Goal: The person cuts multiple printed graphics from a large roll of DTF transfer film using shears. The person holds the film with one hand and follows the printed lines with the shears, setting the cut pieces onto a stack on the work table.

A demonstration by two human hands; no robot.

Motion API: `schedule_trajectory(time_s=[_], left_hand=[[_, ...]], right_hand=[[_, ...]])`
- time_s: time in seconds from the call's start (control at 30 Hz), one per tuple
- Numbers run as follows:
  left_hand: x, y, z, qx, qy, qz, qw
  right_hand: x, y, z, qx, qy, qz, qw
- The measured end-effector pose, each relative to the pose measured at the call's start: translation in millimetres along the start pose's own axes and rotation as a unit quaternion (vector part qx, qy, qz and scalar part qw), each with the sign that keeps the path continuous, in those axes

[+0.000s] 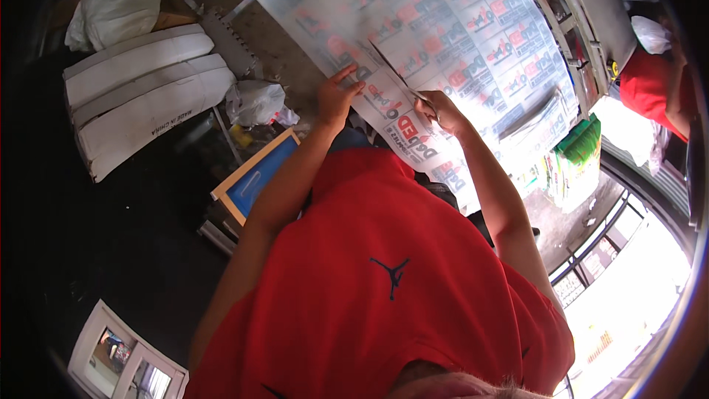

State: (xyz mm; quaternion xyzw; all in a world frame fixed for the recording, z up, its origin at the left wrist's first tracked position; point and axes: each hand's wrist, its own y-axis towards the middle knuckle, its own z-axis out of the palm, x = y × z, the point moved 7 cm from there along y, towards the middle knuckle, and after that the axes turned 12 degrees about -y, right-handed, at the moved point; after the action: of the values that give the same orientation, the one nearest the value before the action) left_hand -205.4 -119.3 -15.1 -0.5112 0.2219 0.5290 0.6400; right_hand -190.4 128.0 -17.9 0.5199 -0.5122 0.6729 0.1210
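A large translucent white sheet (473,22) printed with repeated red and dark markings spreads across the upper middle. My left hand (338,100) grips the sheet's left edge between thumb and fingers. My right hand (441,111) is closed on a pair of metal scissors (412,91), their blades pointing up and left at a long dark slit in the sheet. A folded or curled strip of the sheet (528,114) lies at its lower right. Below my hands is my red shirt front.
White cardboard packages (144,107), white bags (114,4) and a wood-framed blue board (258,170) are at left. A metal frame (554,7), green-and-white packs (572,170) and a person in red (650,89) are at right. A small white-framed window (122,355) is lower left.
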Motion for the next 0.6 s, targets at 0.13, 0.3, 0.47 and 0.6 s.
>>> schedule_trajectory(time_s=[0.13,0.3,0.47,0.6], left_hand=[[-2.5,-4.8,4.8,-0.012,0.005,-0.016,1.0],[-5.8,-6.4,0.8,-0.022,0.022,-0.018,0.999],[-10.9,-5.0,0.8,-0.008,0.019,0.003,1.0],[-14.3,-8.1,6.7,-0.015,0.006,0.013,1.0]], right_hand=[[11.8,26.9,1.2,0.022,0.029,-0.018,0.999],[8.9,27.7,4.2,0.069,-0.029,-0.001,0.997],[15.2,39.6,7.6,0.005,-0.018,-0.015,1.0],[47.9,51.7,12.3,-0.001,0.068,-0.02,0.997]])
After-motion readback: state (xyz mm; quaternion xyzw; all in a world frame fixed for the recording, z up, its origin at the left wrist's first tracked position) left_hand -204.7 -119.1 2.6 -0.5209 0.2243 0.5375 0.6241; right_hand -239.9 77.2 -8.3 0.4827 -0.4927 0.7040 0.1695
